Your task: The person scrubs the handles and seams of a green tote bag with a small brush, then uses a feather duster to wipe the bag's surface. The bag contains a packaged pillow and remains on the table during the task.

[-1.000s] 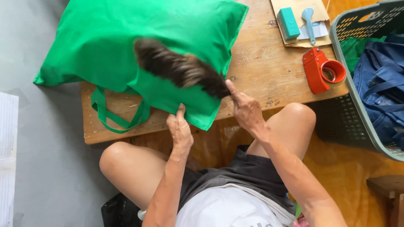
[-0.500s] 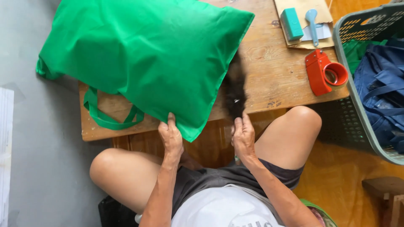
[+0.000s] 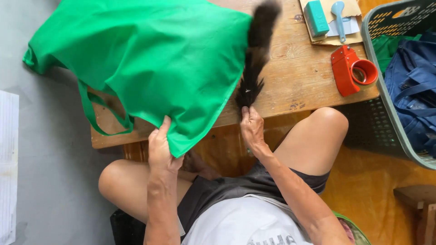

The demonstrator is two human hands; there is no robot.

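Down at the table's near edge, the right hand (image 3: 252, 128) is closed in a pinch on the near end of a dark furry tail (image 3: 255, 54), fingertips pressed against the frayed tip where it meets the table edge. From that grip the tail runs away across the wooden table (image 3: 295, 86), almost straight, to the far edge of the view, lying just beside the right edge of the bag.

The left hand (image 3: 161, 147) is closed on the near corner of a green bag (image 3: 145, 59), thumb on top of the cloth and fingers curled under it, where that corner hangs off the table over the person's lap. The bag spreads wide over the left half of the table, and one of its handles (image 3: 97, 115) loops down over the table's near left edge.

Farther right on the table, well apart from both hands, stands a red tape dispenser (image 3: 352, 70). Beyond it lies a brown envelope (image 3: 330, 27) with a teal block (image 3: 316, 17) and a light blue scraper (image 3: 338, 13) on top. At the far right sits a grey basket (image 3: 386, 90) holding a dark blue bag (image 3: 413, 86) and some green cloth.
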